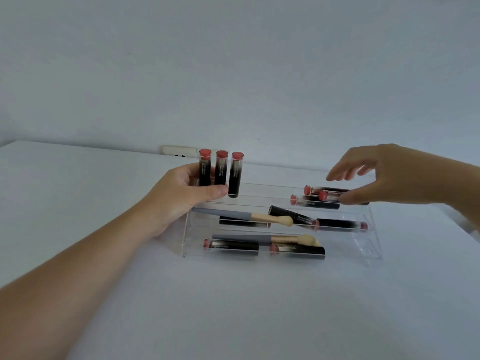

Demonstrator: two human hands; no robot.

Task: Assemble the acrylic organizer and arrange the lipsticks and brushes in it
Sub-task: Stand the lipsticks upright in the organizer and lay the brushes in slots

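Nearest the camera, the left forearm reaches up across the white desk (233,307) to the left hand (187,190), whose fingers and thumb curl round upright lipsticks at the left end of the organizer's top tier. Three upright lipsticks (221,168) stand side by side there, red caps up; the thumb lies across the bottoms of the left two, and the third stands just beside the thumb tip, where I cannot tell whether it is touched.

On the other side, the right hand (384,175) hovers with fingers spread and relaxed, holding nothing, just above a small pile of lying lipsticks (315,200) at the right end of the top tier. Its fingertips look blurred.

Both hands sit over the clear acrylic organizer (374,245), a stepped rack standing on the desk. On its middle tier a grey-handled brush (244,215) lies lengthwise, its pale head touching a tilted lipstick (292,216), with another lipstick lying to the right. On the lowest tier a second brush (265,239) lies behind two lipsticks (262,249) laid end to end.

Behind the rack, a wall socket (179,152) shows at the desk's far edge.
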